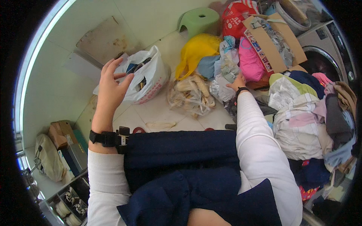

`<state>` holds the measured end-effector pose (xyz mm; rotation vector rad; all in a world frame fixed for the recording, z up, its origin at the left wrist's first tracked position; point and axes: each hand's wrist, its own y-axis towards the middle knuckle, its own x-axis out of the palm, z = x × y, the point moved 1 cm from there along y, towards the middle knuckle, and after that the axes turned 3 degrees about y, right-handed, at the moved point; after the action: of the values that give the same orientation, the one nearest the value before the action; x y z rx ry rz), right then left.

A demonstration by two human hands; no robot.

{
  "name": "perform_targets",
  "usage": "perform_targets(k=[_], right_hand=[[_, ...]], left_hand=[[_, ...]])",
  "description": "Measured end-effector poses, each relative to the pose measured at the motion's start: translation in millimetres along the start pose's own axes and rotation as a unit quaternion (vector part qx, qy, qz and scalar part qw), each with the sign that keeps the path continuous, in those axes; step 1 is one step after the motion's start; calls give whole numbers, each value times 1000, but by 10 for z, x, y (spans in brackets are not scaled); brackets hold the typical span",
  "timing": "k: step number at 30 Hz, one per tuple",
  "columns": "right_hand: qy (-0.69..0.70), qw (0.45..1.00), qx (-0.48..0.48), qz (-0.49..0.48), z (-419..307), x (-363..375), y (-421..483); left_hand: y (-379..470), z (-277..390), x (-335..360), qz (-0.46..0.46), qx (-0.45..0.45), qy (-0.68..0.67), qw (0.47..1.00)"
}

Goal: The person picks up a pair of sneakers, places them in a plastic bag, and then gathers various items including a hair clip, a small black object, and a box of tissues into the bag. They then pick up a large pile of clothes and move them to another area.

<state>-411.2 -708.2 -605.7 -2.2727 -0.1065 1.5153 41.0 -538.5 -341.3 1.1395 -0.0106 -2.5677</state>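
Observation:
My left hand (114, 82) is raised with fingers apart and nothing in it, near a white plastic bag (154, 82) with dark items inside. My right hand (238, 84) reaches into a heap of bags and cloths. It touches or is very near a pale crumpled bag (224, 89), beside a bright pink bag (250, 62); its fingertips are partly hidden, so a grip cannot be made out. Left of that hand lie a clear plastic bag of what look like dried husks (192, 94), a yellow bag (198, 53) and a grey-blue cloth (208, 66).
A green plastic stool (199, 21), a red bag (236, 19) and an open cardboard box (264, 42) stand at the back. A front-loading washing machine (322, 50) is at the right, with piled clothes (299, 127) before it. Boxes (63, 135) stand at the left.

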Motion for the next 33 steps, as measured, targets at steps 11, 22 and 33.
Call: perform_targets(k=[11, 22, 33], right_hand=[[-10, 996, 83, -43, 154, 505, 150], [67, 994, 0, 85, 343, 425, 251], [270, 849, -187, 414, -173, -1101, 32]], left_hand=[[102, -156, 60, -38, -36, -18, 998], [83, -103, 32, -18, -28, -36, 999], [-34, -27, -26, 1, 22, -77, 997]])
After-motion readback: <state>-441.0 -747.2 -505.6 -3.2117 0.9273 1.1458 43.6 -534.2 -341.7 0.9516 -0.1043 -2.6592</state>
